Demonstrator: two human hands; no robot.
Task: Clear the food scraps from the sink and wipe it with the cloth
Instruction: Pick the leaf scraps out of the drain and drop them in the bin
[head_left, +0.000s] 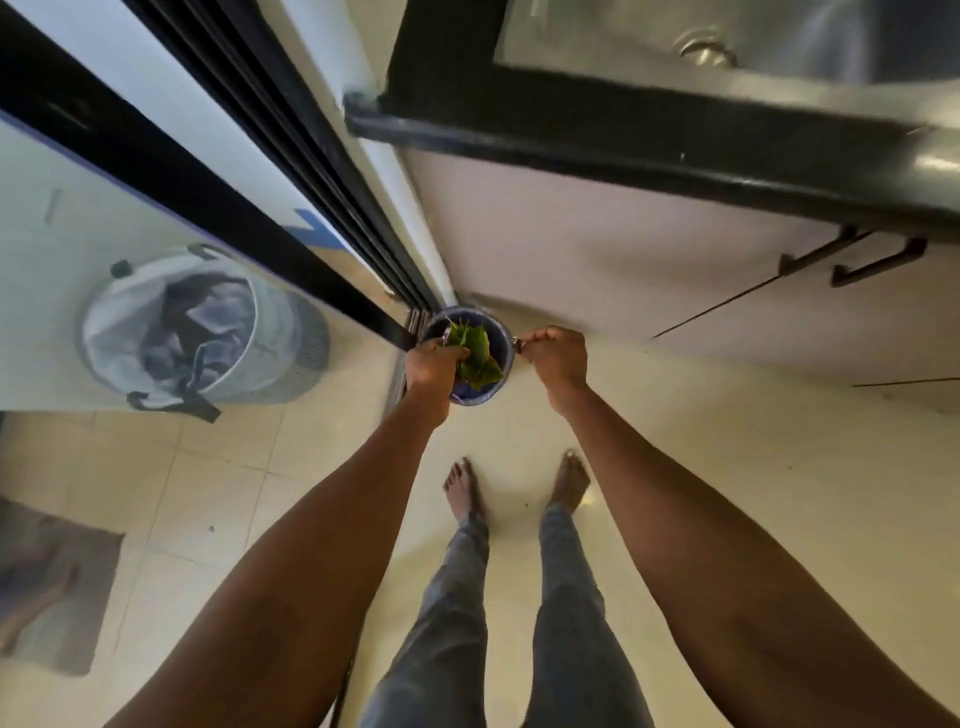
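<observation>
Fingers (460, 354) of my left hand (434, 364) are bunched around a wad of green leafy scraps (475, 353), holding them over the mouth of the small blue bin (480, 397) on the floor. Over on the other side, my right hand (556, 358) is curled closed on something small and metallic at the bin's rim, perhaps a handle or lid clip; it is too small for me to tell which. It seems to steady the bin while I drop the scraps in.

The leaves look light, limp and probably wet, so I judge they will cling to my skin rather than fall clean. A loose bunching grip around the middle of the wad suits them; pinching an edge would likely tear a piece off.

Outward from the bin, it sits in the corner where the dark sliding door tracks (332, 171) meet the pale cabinet (597, 249). Above the cabinet runs the black-edged surface (571, 135), and set into it is the steel sink (779, 47) with its drain (709, 52), well apart from my hands. I see no cloth, so wiping looks not yet begun. A laundry basket (208, 332) stands beyond the glass to my left, and my bare feet (569, 480) are on the tiled floor (218, 467).
</observation>
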